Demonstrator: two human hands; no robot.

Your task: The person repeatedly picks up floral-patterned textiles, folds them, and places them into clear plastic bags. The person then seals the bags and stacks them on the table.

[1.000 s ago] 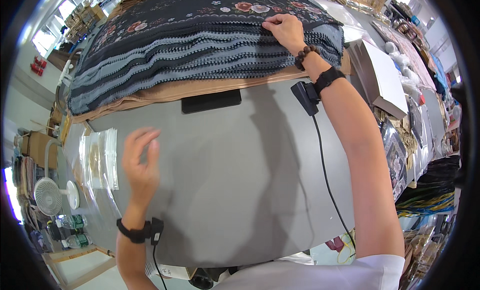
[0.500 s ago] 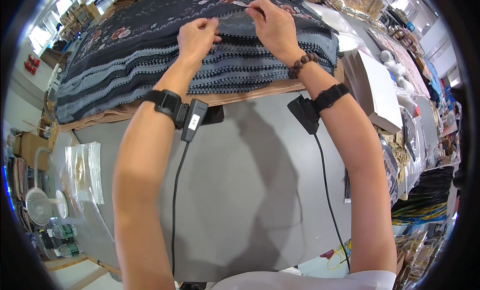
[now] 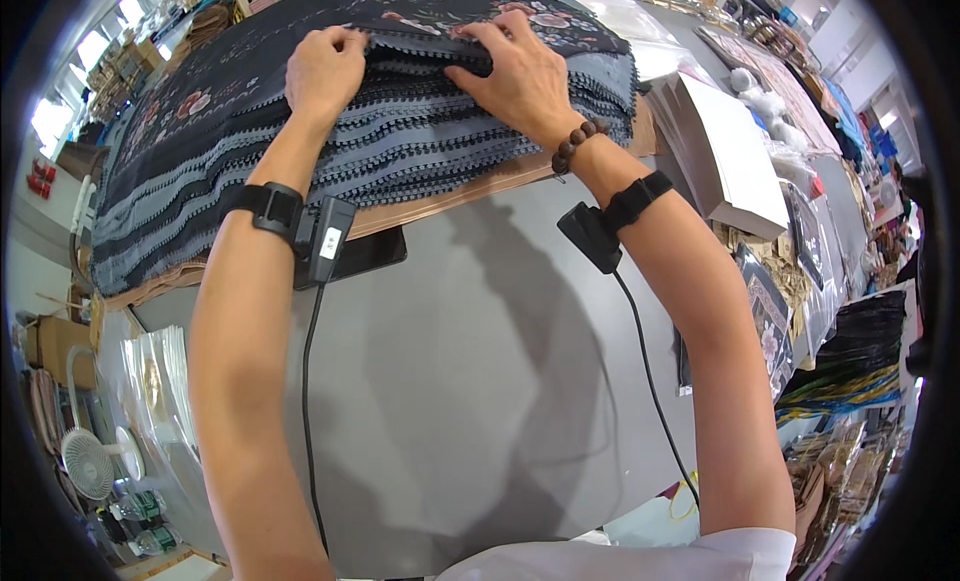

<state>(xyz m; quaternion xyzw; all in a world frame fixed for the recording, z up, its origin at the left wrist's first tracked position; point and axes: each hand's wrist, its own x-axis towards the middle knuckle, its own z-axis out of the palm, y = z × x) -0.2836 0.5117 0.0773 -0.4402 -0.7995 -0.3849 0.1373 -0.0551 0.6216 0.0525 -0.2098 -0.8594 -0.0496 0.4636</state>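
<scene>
A thick stack of dark floral scarves (image 3: 230,81), black and grey with scalloped trim along the near edges, lies at the far side of the table. My left hand (image 3: 325,73) is closed in a pinch on the trimmed edge of the top scarf (image 3: 415,47). That edge is lifted a little, and a dark gap shows beneath it. To the right, my right hand (image 3: 520,81) rests its fingertips on the same scarf near a printed flower. Its thumb stands apart from the fingers, by the layers below.
Brown paper (image 3: 400,213) lies under the stack. A black phone (image 3: 370,253) is on the grey table (image 3: 450,381) near my left wrist. Clear plastic bags (image 3: 155,381) lie left, near a white fan (image 3: 90,461). A stack of white card (image 3: 725,161) stands right. Cables hang from both wrist straps.
My left hand has moved left along the scarf's edge, away from my right hand. The right hand's pinch has loosened, with thumb and fingers spreading apart. More of the phone shows.
</scene>
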